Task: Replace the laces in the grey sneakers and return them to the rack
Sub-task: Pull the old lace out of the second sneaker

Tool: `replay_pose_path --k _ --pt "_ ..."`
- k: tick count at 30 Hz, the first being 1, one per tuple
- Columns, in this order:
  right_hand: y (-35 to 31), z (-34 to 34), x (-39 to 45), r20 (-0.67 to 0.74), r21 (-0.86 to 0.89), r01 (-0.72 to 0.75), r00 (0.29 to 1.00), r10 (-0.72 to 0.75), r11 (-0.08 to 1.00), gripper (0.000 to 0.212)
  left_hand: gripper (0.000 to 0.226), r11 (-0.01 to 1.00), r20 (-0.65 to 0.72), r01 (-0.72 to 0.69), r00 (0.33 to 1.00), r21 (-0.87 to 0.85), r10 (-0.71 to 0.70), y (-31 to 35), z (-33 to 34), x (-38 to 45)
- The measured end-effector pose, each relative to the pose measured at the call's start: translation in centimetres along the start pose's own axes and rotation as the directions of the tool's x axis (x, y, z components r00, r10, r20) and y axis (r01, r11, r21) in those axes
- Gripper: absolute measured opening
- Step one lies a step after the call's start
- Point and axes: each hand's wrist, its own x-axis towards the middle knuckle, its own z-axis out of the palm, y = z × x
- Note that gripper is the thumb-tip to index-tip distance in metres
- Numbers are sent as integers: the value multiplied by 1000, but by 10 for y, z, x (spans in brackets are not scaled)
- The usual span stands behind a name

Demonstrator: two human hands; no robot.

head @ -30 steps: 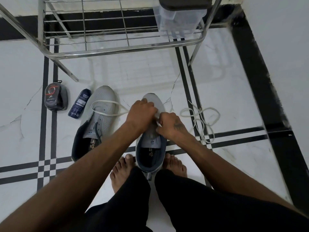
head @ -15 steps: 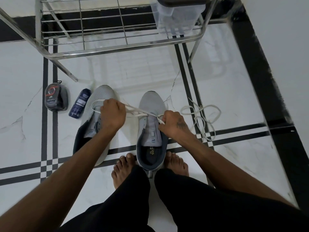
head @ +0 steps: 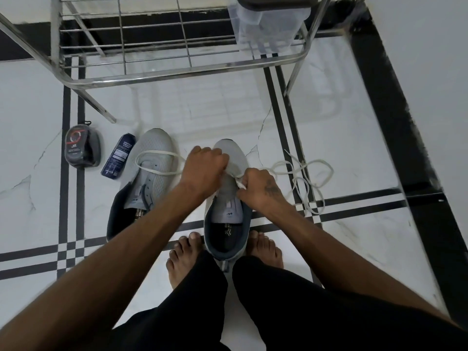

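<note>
Both hands work over 1 grey sneaker (head: 231,158) on the floor (head: 354,138) between the bare feet; the left hand (head: 202,168) curls over its eyelets, the right hand (head: 258,188) pinches a white lace (head: 304,171) trailing to its right; the 2nd sneaker (head: 152,173) lies left of the left hand; the rack (head: 177,74) stands beyond both.
</note>
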Motion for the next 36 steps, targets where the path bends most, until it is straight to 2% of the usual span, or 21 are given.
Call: replay_pose_path --k 2,4,5,6,8,10,11,13,15,17,20,21,23,26,29,30,32,34,36 --pt "1 -1 -1 -1 26 -2 1000 2 1000 22 8 954 -71 208 971 -218 -228 -25 -5 -13" --pt "1 -6 0 24 19 10 1000 -10 1000 21 7 801 -44 431 870 -416 -491 -57 -9 -28" --pt "0 -8 0 38 1 28 999 -28 1000 17 7 750 -21 499 827 -434 -562 -70 -9 -35" --pt "-1 -9 1 47 -19 46 998 -45 999 15 10 750 -28 526 811 -401 -584 -79 -9 -38" --pt "-4 -8 1 59 -42 67 996 -65 997 13 23 835 -128 466 846 -291 -517 -73 -9 -36" --pt "-5 -5 1 64 -35 70 996 -68 997 12 46 933 -222 275 919 -232 -326 -44 -12 -26" --pt "-5 -4 0 62 -38 74 996 -71 997 11 50 963 -224 174 950 -207 -220 -27 -11 -18" --pt "-4 -3 -1 49 -56 76 996 -73 996 11 42 992 -106 39 993 -117 -51 6 -5 -4" --pt "-2 -3 0 27 -62 65 998 -63 996 15 26 1000 50 -10 999 -1 10 21 2 4" --pt "1 -4 1 29 -46 24 999 -23 999 12 17 1000 105 -11 994 25 8 18 3 5" --pt "1 0 2 38 -11 -5 999 6 1000 14 13 993 98 -66 994 100 57 6 3 3" --pt "0 2 2 34 -3 -1 999 1 1000 11 13 996 90 -42 995 77 35 1 1 0" --pt "-4 5 2 19 5 16 1000 -16 1000 16 13 990 26 103 995 -99 -100 -12 -4 -7" --pt "-5 4 2 10 17 7 1000 -8 1000 22 7 846 -21 338 925 -413 -380 -43 -10 -25" --pt "-3 3 3 3 7 10 1000 -10 1000 22 10 793 -54 469 847 -389 -529 -83 -15 -40" --pt "-3 3 3 2 2 13 1000 -13 1000 20 11 814 -89 484 840 -322 -535 -92 -16 -41" --pt "-3 4 3 8 -11 17 1000 -17 1000 17 14 882 -166 431 871 -190 -462 -95 -17 -39" --pt "-4 5 3 1 -15 23 1000 -22 1000 21 22 949 -200 267 933 -166 -298 -79 -18 -33" --pt "-5 5 3 -13 -17 33 999 -33 999 26 32 976 -160 91 979 -197 -123 -49 -15 -24"
